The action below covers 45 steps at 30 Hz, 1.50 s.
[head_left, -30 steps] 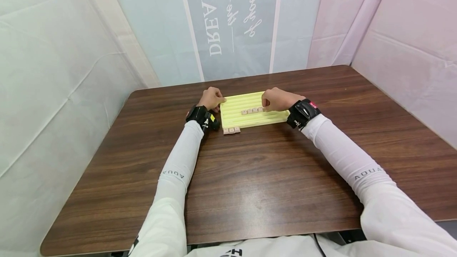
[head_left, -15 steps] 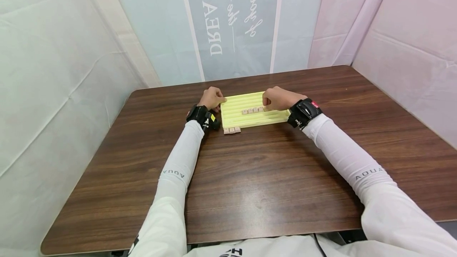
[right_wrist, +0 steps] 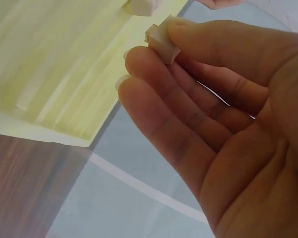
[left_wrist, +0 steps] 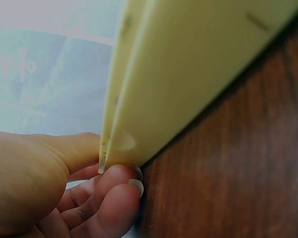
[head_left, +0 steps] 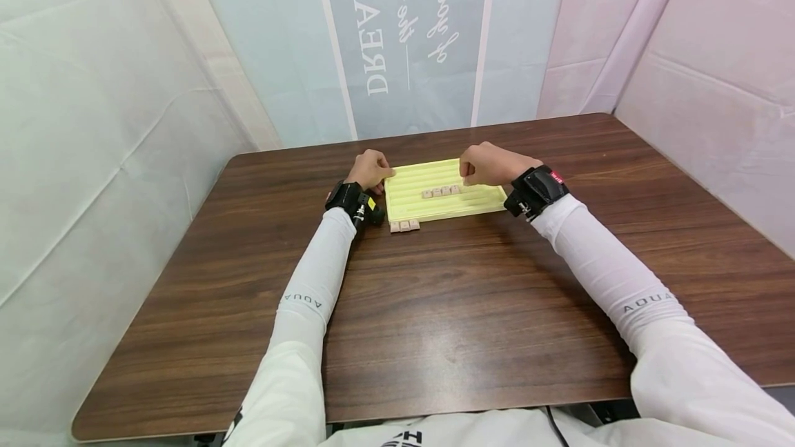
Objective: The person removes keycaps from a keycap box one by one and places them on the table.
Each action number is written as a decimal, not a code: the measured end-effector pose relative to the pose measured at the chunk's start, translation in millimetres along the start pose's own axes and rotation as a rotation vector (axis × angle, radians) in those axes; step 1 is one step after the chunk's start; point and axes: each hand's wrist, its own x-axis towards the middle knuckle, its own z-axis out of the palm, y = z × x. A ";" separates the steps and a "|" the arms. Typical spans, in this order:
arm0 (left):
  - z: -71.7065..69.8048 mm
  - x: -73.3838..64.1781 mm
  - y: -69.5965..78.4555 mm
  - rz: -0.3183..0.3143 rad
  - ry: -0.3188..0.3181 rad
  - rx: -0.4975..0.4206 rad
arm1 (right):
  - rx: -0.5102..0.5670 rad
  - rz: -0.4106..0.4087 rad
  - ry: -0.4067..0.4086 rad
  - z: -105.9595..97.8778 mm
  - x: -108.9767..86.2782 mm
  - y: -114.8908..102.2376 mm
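Note:
A ridged yellow tray (head_left: 428, 209) lies on the table. My left hand (head_left: 369, 170) pinches its far left corner; in the left wrist view the thumb is at the rim and curled fingertips (left_wrist: 120, 208) are against the side wall. Over the tray's right part, my right hand (head_left: 493, 164) holds a pale pinkish keycap (right_wrist: 163, 42) between thumb and fingers, lifted off the ridges. Several matching keycaps (head_left: 441, 192) stand in a row on the tray, just left of that hand. The held keycap is hidden by the fingers in the head view.
Three more keycaps (head_left: 404, 226) sit side by side along the tray's front left edge. The brown wooden table (head_left: 472, 323) extends around the tray. Behind it hangs a pale blue printed cloth (head_left: 422, 54), with white sheets at both sides.
My right hand has risen a little from the tray and shifted slightly right, away from the keycap row. The left hand has stayed on the tray's corner.

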 end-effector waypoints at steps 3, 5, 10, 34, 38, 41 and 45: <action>-0.6 -0.5 0.8 0.001 -0.001 0.007 | 0.001 -0.014 0.002 -2.2 -1.5 -3.1; -0.7 -0.7 1.0 0.001 -0.002 0.010 | -0.003 -0.022 0.001 -3.7 -2.7 -5.1; -0.5 -0.7 0.8 0.004 -0.007 0.004 | -0.009 -0.038 0.002 -9.1 -6.9 -8.9; -0.9 -0.6 1.0 -0.002 0.003 -0.005 | -0.018 -0.120 0.015 -14.7 -12.3 -33.7; -0.5 -2.5 1.2 0.002 0.000 -0.001 | -0.022 -0.132 0.022 -14.7 -12.2 -36.2; -0.7 -3.7 1.7 0.003 -0.001 0.001 | -0.024 -0.141 0.029 -15.9 -13.2 -38.5; -0.7 -4.6 3.8 0.005 0.003 0.004 | -0.028 -0.154 0.038 -17.5 -15.6 -42.3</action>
